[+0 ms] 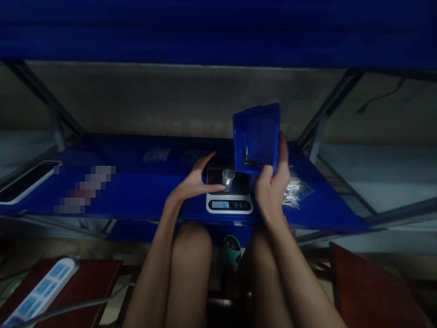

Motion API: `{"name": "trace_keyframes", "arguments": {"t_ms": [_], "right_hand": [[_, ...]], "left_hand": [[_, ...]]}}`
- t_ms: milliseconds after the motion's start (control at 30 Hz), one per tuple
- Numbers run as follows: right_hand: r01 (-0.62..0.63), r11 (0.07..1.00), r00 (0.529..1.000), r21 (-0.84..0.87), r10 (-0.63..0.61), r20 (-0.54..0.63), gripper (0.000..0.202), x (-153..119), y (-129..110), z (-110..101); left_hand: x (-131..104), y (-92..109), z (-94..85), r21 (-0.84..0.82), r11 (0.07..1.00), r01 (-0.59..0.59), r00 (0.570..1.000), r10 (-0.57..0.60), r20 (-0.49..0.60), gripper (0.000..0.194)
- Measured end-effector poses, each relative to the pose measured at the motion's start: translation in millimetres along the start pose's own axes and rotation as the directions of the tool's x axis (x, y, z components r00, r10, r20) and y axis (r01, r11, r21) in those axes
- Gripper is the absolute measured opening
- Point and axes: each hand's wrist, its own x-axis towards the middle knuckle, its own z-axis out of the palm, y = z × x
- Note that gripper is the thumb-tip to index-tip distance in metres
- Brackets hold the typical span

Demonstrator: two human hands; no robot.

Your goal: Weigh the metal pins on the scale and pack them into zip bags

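My right hand (272, 184) grips a blue plastic bin (257, 132), tilted with its opening toward me. A few small dark, pointed metal pieces (248, 158) lie in the bin's lower corner. My left hand (196, 182) has its thumb and fingers spread apart beside a small clear cup (228, 176). That cup stands on the dark platform of a digital scale (229, 204), whose lit display appears to read zero. The left thumb tip is right by the cup; whether it touches cannot be made out.
A clear bag of thin shiny metal pieces (297, 192) lies right of the scale on the blue table (133, 182). Flat clear bags (157, 155) lie at the back. A phone-like device (29, 181) rests far left. A power strip (44, 291) sits on a lower stool.
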Motion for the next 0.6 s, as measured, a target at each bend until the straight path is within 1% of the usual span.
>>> {"name": "trace_keyframes", "arguments": {"t_ms": [67,133,200,267,333,467,533,600], "right_hand": [[-0.032,0.999,0.999,-0.008,0.032,0.029,0.077,3.7,-1.6,4.0],[-0.08,0.996,0.994,-0.029,0.082,0.067,0.077,5.8,-2.1,6.6],[-0.094,0.995,0.992,-0.04,0.097,0.082,0.077,6.1,-2.9,7.7],[-0.068,0.997,0.994,-0.036,0.071,0.088,0.077,5.4,-4.6,7.7],[-0.039,0.998,0.993,-0.044,0.043,0.106,0.076,4.7,-6.8,7.1],[0.003,0.994,0.988,-0.11,0.014,0.152,0.075,4.2,-10.8,5.7],[0.023,0.99,0.984,-0.142,0.003,0.176,0.076,4.7,-12.5,5.9],[0.047,0.985,0.98,-0.164,-0.013,0.2,0.076,5.7,-14.4,6.9]], "left_hand": [[5.0,1.0,6.8,0.036,0.996,-0.077,0.995,0.079,-0.061,0.088],[10.0,-0.6,13.9,0.058,0.987,-0.149,0.984,0.154,-0.087,0.064],[13.8,-3.4,19.7,0.036,0.98,-0.195,0.975,0.198,-0.098,0.048],[16.3,-5.9,23.8,-0.003,0.977,-0.213,0.972,0.211,-0.108,0.041],[17.9,-6.6,26.5,-0.03,0.978,-0.205,0.972,0.2,-0.126,0.035],[19.0,-2.3,28.9,-0.04,0.977,-0.209,0.966,0.201,-0.161,0.025],[18.7,0.9,28.9,-0.028,0.977,-0.213,0.962,0.205,-0.179,0.022],[18.2,3.7,28.5,0.017,0.981,-0.192,0.961,0.191,-0.199,0.018]]}}
